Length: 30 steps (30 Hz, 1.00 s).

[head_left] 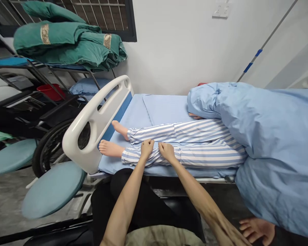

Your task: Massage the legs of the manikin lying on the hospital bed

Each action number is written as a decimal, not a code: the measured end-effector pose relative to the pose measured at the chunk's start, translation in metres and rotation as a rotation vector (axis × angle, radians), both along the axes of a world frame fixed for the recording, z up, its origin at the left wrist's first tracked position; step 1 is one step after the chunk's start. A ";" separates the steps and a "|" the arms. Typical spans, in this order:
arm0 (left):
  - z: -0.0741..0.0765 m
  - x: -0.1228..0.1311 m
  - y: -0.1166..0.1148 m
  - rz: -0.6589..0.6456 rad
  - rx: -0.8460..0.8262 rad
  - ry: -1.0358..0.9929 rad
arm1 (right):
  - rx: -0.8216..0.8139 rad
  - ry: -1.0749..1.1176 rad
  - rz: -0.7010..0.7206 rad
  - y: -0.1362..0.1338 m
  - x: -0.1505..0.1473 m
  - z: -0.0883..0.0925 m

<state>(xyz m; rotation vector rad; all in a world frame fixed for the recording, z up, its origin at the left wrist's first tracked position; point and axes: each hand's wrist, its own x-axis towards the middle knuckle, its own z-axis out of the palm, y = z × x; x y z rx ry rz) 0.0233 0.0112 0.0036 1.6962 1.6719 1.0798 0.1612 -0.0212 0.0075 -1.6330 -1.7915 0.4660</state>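
Head camera: a person's left hand and right hand are resting side by side on the striped pajama trousers of a patient manikin on a hospital bed, fingers curling narrowly onto the cloth just above the cuff, though whether they are gripping it cannot be told. Bare feet are stopping just short of the white footboard, a strip of blue sheet is lying open alongside, and a blue duvet is covering the upper body.
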 end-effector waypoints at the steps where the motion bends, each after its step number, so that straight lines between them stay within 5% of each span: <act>1: 0.000 -0.001 -0.003 0.007 0.010 -0.035 | -0.021 -0.040 0.003 0.005 -0.003 -0.002; 9: -0.012 0.011 -0.055 0.151 0.067 -0.029 | -0.148 -0.086 0.012 0.021 -0.003 0.009; 15: -0.011 0.021 -0.083 0.067 0.052 -0.021 | -0.178 -0.024 0.005 0.023 -0.003 0.009; 22: 0.016 0.059 -0.066 -0.015 0.142 -0.237 | -0.061 0.356 0.021 0.034 0.009 -0.007; 26: 0.001 0.080 -0.046 0.140 0.134 -0.152 | -0.045 0.579 -0.003 0.034 0.016 -0.012; 30: -0.015 0.080 -0.039 0.112 0.162 0.049 | -0.011 0.561 0.021 0.029 0.016 -0.011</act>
